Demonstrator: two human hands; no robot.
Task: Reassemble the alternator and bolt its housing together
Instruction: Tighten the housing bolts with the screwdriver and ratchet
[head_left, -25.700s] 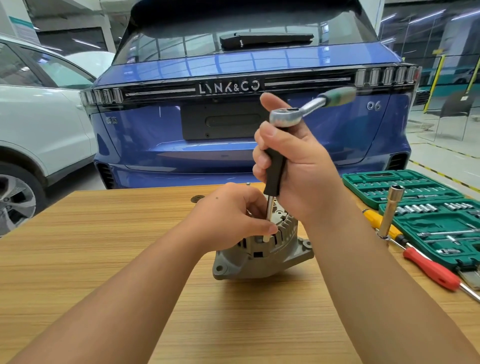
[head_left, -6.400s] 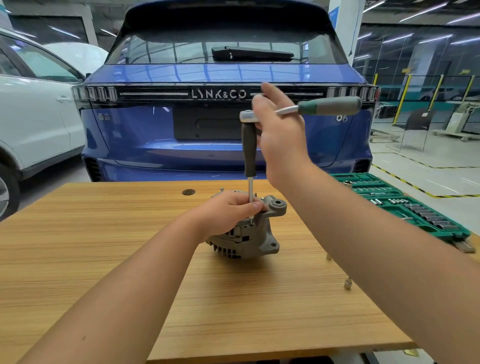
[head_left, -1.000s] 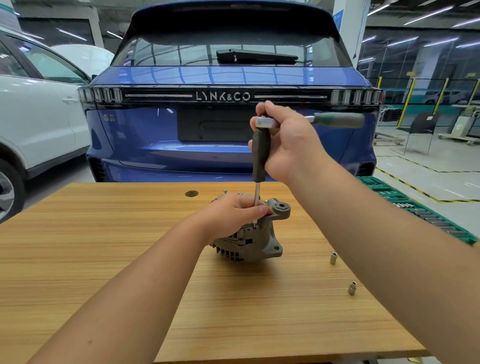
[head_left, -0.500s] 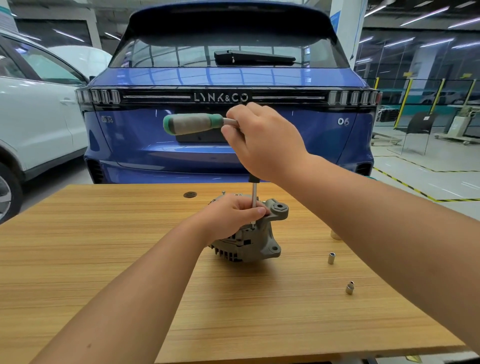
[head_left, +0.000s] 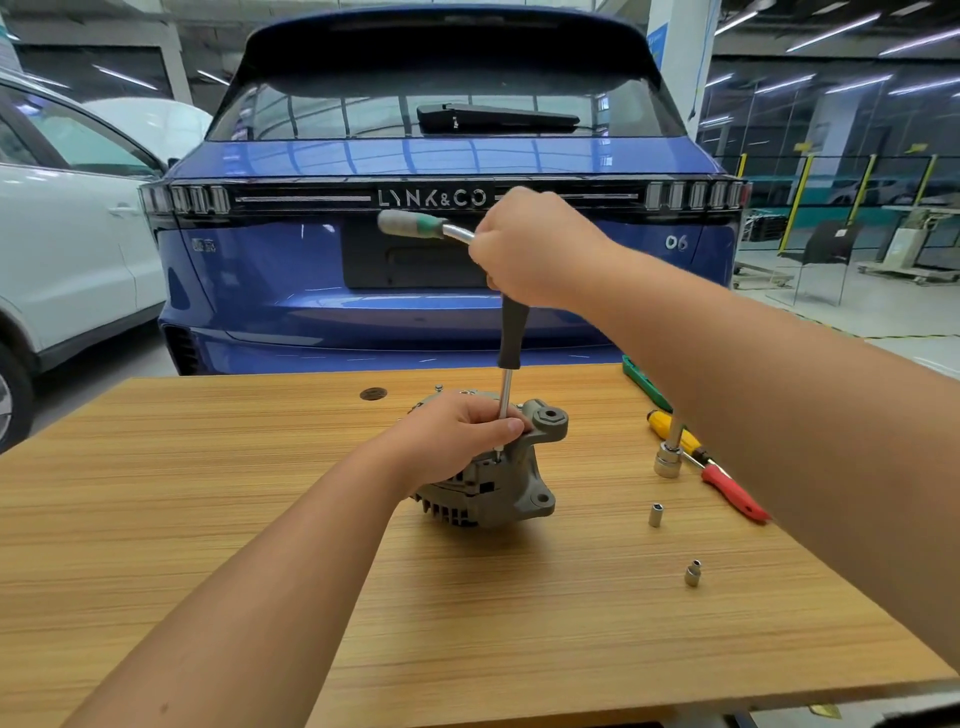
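The blue car (head_left: 441, 270) fills the view beyond the far edge of the wooden table (head_left: 260, 545), its tailgate lettered LYNK&CO, and a white car (head_left: 67, 260) stands to that car's left. All else I place from the alternator (head_left: 493, 478), which sits on the table a little past the table's middle, its grey finned housing down and a mounting ear with a round hole standing up on its right.

My left hand (head_left: 452, 441) lies over the top of the alternator, fingers curled round the housing, with my thumb and forefinger closed about the thin steel shaft of the extension bar (head_left: 506, 374) where it meets the housing. That bar rises straight up from the alternator, its black sleeve running into my right hand (head_left: 535, 249). My right hand, directly above the alternator, grips the head of the ratchet (head_left: 415, 226) and the top of the bar; the head itself is hidden in my fist. The ratchet's grey and green handle sticks out to the left, blurred.

To the right of the alternator, partly behind my right forearm, lie a yellow-handled screwdriver (head_left: 670, 431), a red-handled screwdriver (head_left: 732, 493) and a large socket (head_left: 667, 460) standing upright. A corner of a green case (head_left: 641, 382) shows further back. Nearer me on that side stand 2 small sockets: 1 (head_left: 655, 514) close to the alternator, the other (head_left: 692, 573) nearer still. Behind the alternator on the left, a dark round hole (head_left: 373, 394) marks the tabletop.
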